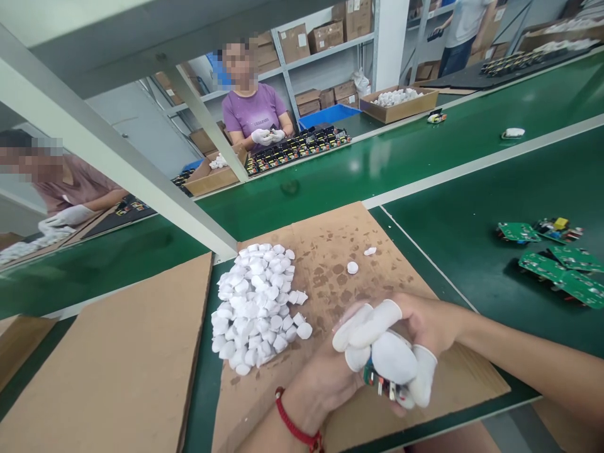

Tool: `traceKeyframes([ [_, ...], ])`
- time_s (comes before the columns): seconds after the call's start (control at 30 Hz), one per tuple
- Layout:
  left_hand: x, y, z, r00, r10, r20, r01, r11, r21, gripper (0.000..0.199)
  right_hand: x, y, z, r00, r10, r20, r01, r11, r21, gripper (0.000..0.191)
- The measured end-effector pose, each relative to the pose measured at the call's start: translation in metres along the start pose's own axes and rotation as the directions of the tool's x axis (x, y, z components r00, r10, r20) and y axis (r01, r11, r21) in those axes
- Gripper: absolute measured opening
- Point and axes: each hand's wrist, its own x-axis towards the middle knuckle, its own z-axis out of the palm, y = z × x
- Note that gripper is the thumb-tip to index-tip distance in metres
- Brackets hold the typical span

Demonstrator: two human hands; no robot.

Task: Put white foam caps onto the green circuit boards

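Your left hand and right hand clamp the board together; best press its white pad evenly, clear of the pile at ten o'clock.

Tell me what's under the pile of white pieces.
The pile of white pieces rests on a dark-spotted cardboard sheet, which shows to its right. The surface directly beneath is covered.

Between your left hand and right hand you hold a small circuit board, tilted above the cardboard. Its green edge and some metallic parts show below your fingers; a smooth, rounded white piece covers its upper side. Your grip hides the rest.
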Motion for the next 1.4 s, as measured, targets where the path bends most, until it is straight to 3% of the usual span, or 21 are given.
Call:
traceKeyframes([
  [0.1,0.003,-0.003,0.001,0.999,-0.024,-0.028,0.025,0.999,0.020,0.049,-0.003,-0.004,0.001,0.983,0.185,0.020,-0.186,0.965,0.186,0.079],
  [0.17,0.005,-0.005,0.004,0.998,-0.052,-0.019,0.052,0.998,0.023,0.048,-0.005,-0.006,0.002,0.971,0.237,0.025,-0.235,0.934,0.267,0.079],
  [0.37,0.004,-0.005,0.010,0.997,-0.077,-0.033,0.079,0.995,0.064,0.041,-0.003,-0.004,0.001,0.999,0.047,-0.011,-0.045,0.992,0.121,0.058],
  [0.6,0.001,0.000,0.010,0.996,-0.050,-0.071,0.061,0.987,0.148,0.043,0.001,-0.012,-0.002,0.991,0.131,0.032,-0.133,0.986,0.099,0.051],
  [0.73,0.003,0.000,0.009,0.997,-0.047,-0.067,0.056,0.987,0.148,0.042,-0.003,-0.014,-0.004,0.976,0.183,0.113,-0.196,0.974,0.116,0.056],
  [0.83,0.002,0.002,0.006,0.996,0.021,-0.081,-0.010,0.991,0.134,0.044,-0.002,-0.011,-0.002,0.990,0.102,0.100,-0.113,0.988,0.101,0.057],
  [0.93,-0.002,0.007,0.003,0.990,0.087,-0.110,-0.059,0.970,0.237,0.040,0.002,-0.011,0.001,0.997,0.008,0.073,-0.006,1.000,-0.024,0.046],
  [1.03,-0.004,0.014,0.005,0.988,0.105,-0.110,-0.061,0.936,0.348,0.034,0.001,-0.013,0.001,0.996,0.054,0.071,-0.048,0.995,-0.082,0.041],
  [1.23,-0.001,0.011,0.006,0.985,0.157,-0.071,-0.119,0.915,0.386,0.049,-0.007,-0.011,-0.001,0.982,0.179,0.055,-0.184,0.976,0.117,0.073],
  [1.4,-0.005,0.014,0.003,0.980,0.190,-0.057,-0.134,0.846,0.516,0.039,-0.008,-0.010,0.002,0.972,0.233,0.030,-0.233,0.939,0.254,0.061],
])
